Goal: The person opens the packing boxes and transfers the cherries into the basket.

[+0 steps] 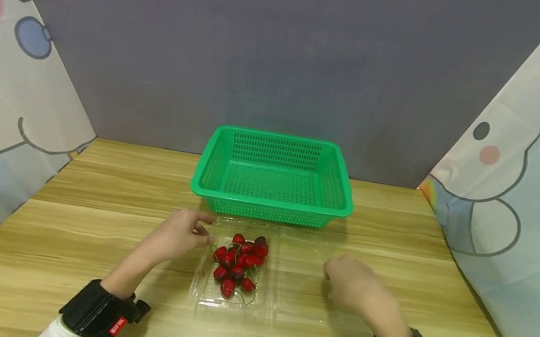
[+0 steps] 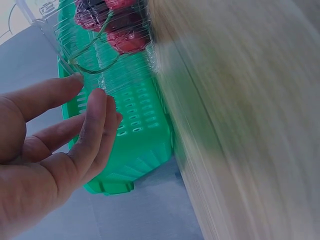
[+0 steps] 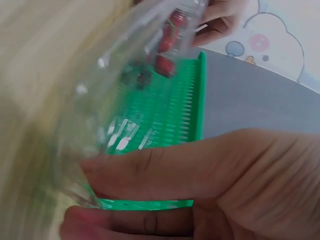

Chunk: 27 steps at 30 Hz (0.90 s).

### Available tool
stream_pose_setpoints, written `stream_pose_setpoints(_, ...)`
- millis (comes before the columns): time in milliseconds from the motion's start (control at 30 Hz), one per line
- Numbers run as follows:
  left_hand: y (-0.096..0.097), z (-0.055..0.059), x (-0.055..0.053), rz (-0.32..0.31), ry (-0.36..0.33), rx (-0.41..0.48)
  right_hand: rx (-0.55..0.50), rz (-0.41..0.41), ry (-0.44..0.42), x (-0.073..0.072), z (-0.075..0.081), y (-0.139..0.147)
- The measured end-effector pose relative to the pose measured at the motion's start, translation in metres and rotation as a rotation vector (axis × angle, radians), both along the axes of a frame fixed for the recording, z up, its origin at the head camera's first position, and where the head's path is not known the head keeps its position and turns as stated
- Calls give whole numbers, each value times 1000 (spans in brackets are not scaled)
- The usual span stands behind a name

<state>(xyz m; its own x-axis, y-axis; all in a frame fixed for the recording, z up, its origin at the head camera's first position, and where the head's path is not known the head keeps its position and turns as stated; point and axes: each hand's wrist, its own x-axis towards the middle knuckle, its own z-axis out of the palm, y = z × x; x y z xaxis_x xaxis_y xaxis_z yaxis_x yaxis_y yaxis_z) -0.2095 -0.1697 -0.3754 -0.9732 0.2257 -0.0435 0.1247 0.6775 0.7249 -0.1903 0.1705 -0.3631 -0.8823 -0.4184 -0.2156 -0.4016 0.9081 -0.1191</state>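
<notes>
A clear plastic clamshell box (image 1: 198, 291) lies unfolded on the table, with several red cherries (image 1: 239, 259) in its left half. Green stems stick out among them. My left hand (image 1: 187, 233) is beside the box's left rim, thumb and fingertips slightly apart and close to the plastic. In the left wrist view nothing shows between those fingers. At the right, my right hand (image 1: 354, 286) pinches the outer edge of the transparent lid (image 1: 299, 294). The right wrist view shows the lid (image 3: 82, 115) rising from between the thumb and fingers.
A green slotted basket (image 1: 269, 201) stands right behind the box, near the grey back wall (image 1: 288, 63). Printed cartoon curtains (image 1: 512, 145) border the wooden table (image 1: 94, 210) on both sides. Each wrist wears a black strap (image 1: 98, 310).
</notes>
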Motion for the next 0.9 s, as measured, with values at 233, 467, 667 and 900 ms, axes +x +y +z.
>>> stream_pose_setpoints(233,2,0,0,-12,27,-11,21,32,53,-1,-8,-3)
stream_pose_setpoints(467,1,-1,0,-22,53,-13,48,25,68,-3,-10,-4)
stream_pose_setpoints(667,1,0,-1,-31,60,-49,58,-41,95,-4,-6,-2)
stream_pose_setpoints(900,0,2,3,-43,130,-99,-41,-7,272,-7,-3,-9)
